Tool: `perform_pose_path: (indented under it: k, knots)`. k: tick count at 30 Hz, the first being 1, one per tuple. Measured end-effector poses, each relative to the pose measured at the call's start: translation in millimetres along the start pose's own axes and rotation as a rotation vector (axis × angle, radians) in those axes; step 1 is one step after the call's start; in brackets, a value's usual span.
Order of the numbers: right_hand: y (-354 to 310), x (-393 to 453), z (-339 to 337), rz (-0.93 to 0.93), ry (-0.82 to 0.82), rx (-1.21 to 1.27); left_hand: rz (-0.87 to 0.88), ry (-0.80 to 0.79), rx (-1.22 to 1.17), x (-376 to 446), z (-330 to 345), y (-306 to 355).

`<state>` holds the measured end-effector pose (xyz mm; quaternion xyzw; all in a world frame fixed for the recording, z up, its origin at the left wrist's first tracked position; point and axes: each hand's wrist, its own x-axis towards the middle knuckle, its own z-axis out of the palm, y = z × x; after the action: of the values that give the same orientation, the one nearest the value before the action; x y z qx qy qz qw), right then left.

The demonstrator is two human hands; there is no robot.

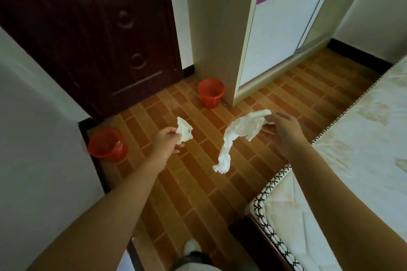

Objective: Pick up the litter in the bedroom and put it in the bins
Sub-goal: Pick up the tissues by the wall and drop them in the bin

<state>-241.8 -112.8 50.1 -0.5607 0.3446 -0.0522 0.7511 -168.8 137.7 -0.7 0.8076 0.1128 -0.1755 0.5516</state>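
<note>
My left hand [168, 142] pinches a small crumpled white tissue [184, 131] above the tiled floor. My right hand [284, 132] pinches one end of a long twisted white tissue [237, 136], which hangs down to the left. Two red bins stand on the floor: the near bin [108, 144] by the left wall, to the left of my left hand, with something pale inside, and the far bin [211, 93] by the wardrobe corner, beyond both hands.
A dark wooden door [99, 28] is at the back left. A wardrobe [275, 28] with sliding doors stands behind the far bin. A mattress [352, 171] fills the right side. A white wall [33, 138] runs along the left. My shoe [192, 246] shows below.
</note>
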Motion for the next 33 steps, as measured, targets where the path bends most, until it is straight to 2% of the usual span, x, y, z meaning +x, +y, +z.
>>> perform_pose_path:
  k: [7, 14, 25, 33]
  knots:
    - [-12.8, 59.2, 47.6, -0.013, 0.041, -0.03, -0.01, -0.054, 0.008, 83.7, -9.5, 22.6]
    - [-35.3, 164.7, 80.4, -0.013, 0.057, -0.063, -0.004, -0.046, -0.004, 185.3, -5.1, 58.9]
    - [-104.8, 348.5, 126.7, 0.025, 0.045, -0.154, -0.013, -0.029, -0.005, 366.6, 44.8, 164.6]
    - [-144.1, 443.8, 160.3, 0.06, 0.083, -0.173, -0.024, -0.071, 0.014, 476.0, 63.4, 207.0]
